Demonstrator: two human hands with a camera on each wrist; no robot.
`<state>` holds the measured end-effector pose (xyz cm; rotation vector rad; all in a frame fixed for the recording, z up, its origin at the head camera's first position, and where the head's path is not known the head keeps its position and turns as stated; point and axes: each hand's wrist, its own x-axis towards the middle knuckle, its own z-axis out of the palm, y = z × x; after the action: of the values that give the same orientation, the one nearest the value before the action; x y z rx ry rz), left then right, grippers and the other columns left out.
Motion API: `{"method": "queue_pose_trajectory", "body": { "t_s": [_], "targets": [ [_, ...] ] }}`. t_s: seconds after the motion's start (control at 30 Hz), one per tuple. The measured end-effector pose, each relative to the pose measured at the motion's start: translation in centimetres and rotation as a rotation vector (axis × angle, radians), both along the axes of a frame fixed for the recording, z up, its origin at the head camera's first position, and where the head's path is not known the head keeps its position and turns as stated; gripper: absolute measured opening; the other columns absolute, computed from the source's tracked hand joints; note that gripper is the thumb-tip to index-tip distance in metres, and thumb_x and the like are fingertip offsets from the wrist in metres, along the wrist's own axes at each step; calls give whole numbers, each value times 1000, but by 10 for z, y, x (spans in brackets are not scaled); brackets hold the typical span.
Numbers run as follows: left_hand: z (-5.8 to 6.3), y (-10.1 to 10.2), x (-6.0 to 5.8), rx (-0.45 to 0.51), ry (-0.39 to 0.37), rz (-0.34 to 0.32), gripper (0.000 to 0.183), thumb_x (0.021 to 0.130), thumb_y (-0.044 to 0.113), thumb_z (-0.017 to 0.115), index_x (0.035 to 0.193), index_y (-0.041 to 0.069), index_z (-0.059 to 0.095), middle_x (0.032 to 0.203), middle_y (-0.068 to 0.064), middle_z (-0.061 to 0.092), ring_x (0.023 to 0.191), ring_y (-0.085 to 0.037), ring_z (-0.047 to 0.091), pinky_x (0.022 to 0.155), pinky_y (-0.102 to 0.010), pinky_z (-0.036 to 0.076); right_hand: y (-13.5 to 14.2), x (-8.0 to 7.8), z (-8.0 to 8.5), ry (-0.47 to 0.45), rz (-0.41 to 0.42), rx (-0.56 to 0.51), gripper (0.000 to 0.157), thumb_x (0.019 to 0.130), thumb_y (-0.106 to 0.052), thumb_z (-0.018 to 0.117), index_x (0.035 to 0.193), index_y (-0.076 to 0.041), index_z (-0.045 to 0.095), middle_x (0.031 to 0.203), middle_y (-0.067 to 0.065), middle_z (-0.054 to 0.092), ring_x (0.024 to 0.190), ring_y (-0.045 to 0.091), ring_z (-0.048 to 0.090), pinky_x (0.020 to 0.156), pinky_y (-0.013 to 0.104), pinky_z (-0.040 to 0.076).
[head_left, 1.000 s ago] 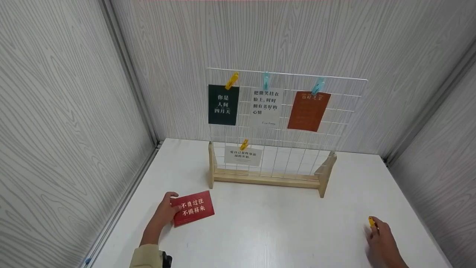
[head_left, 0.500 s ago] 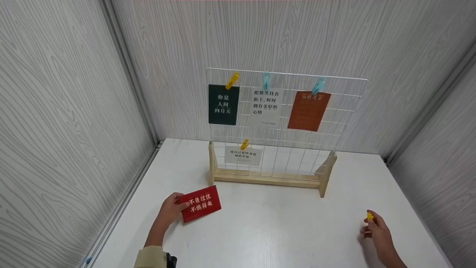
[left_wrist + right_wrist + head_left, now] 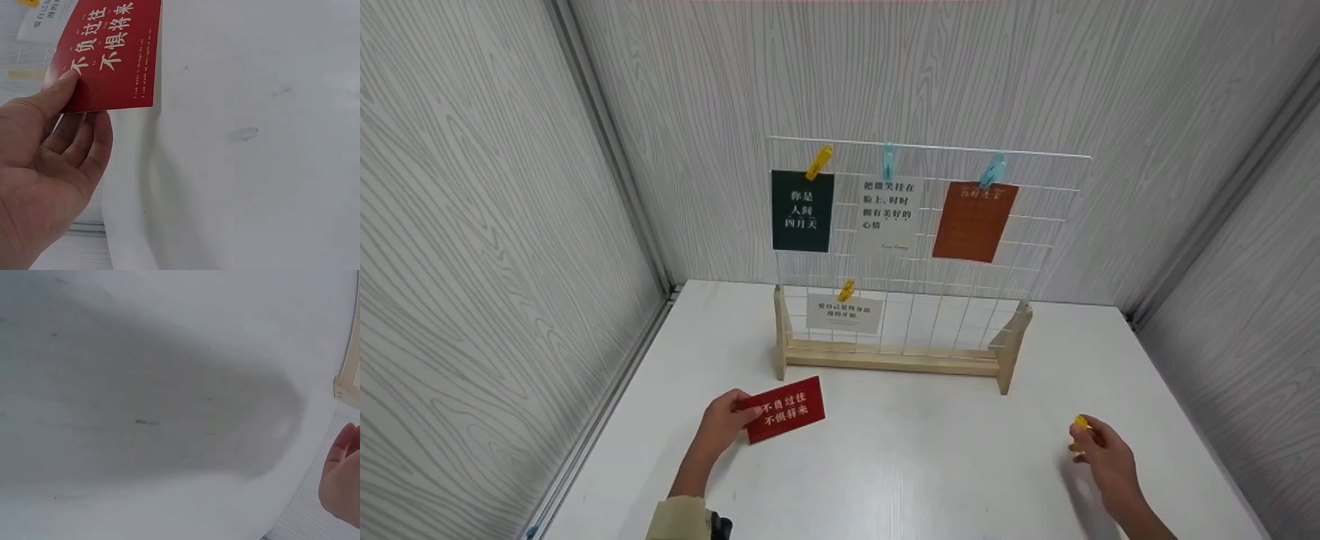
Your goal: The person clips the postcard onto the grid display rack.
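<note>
My left hand (image 3: 723, 426) pinches the left end of a red card (image 3: 789, 411) with white Chinese writing, thumb on its face. In the left wrist view the card (image 3: 112, 62) is held tilted above the table, the other fingers behind it. At the right, my right hand (image 3: 1108, 457) pinches a small yellow clip (image 3: 1081, 421) between thumb and fingertips, raised over the table. Only part of the right hand (image 3: 344, 481) shows in the right wrist view, where the clip is out of sight.
Beyond the hands stands a white wire grid (image 3: 960, 300) on a wooden stand (image 3: 892, 363). Clips hold a green card (image 3: 802, 225), a white card (image 3: 885, 225), an orange card (image 3: 975, 225) and a smaller white card (image 3: 847, 321) on it. Grey wood-grain walls surround the white table (image 3: 930, 465).
The left hand has moved right with the red card, lifting it from the table. The right hand has come left and a little forward with the yellow clip. The head view has shifted slightly.
</note>
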<state>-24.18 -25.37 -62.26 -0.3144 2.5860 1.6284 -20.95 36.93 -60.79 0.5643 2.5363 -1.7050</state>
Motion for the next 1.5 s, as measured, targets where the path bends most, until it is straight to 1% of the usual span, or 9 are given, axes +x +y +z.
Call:
{"method": "queue_pose_trajectory", "body": {
  "t_s": [0.07,0.17,0.3,0.43,0.67,0.87,1.07,1.3,1.5],
  "targets": [
    [2,3,0,0,7,-13,17,95,19,70,107,8,66,111,-9,70,104,-25,62,85,-39,53,-3,-1,1,10,12,28,78,96,-51,62,152,-3,37,113,-2,62,87,0,61,78,19,55],
    [5,9,0,14,16,-40,17,94,17,70,108,7,69,108,-8,70,101,-24,61,82,-37,52,-6,-2,2,28,50,44,72,99,-45,61,153,-4,38,121,6,63,89,-1,62,80,16,54],
    [8,16,-1,50,27,-75,17,94,14,69,109,6,72,105,-6,72,98,-21,61,81,-36,51,-10,-3,4,61,107,30,57,105,-28,55,153,-1,38,132,17,63,93,-3,64,83,14,52],
    [12,26,-2,76,45,-94,18,95,15,69,109,5,73,105,-6,73,99,-19,63,83,-37,52,-17,-5,6,93,123,33,48,106,-17,53,148,3,43,133,21,63,94,-2,67,84,15,53],
    [13,43,-9,91,48,-97,21,96,19,69,114,7,72,113,-6,71,107,-21,64,91,-41,55,-30,-7,13,129,137,111,48,103,-26,59,143,-1,51,132,20,61,94,-5,63,83,10,50],
    [15,60,-16,82,69,-96,27,95,23,71,117,7,71,111,-7,70,104,-22,62,88,-38,55,-41,-9,17,144,134,88,49,101,-26,64,141,0,53,120,12,66,95,0,60,82,12,50],
    [20,83,-26,99,109,-158,26,96,21,69,118,7,71,111,-7,71,105,-21,63,92,-40,54,-48,-11,20,135,152,58,56,100,-32,63,145,-2,49,127,16,63,98,0,61,84,11,50],
    [26,112,-35,114,134,-276,23,101,17,61,118,5,71,107,-8,72,102,-18,66,92,-40,55,-52,-15,20,170,167,46,47,102,-28,61,142,-5,52,125,18,63,98,8,63,85,13,51],
    [28,133,-42,101,130,-298,23,102,13,57,121,6,70,111,-7,72,106,-20,67,93,-40,55,-58,-16,23,215,186,77,45,101,-28,63,139,-6,55,121,16,65,98,9,63,84,17,52]
  ]
}}
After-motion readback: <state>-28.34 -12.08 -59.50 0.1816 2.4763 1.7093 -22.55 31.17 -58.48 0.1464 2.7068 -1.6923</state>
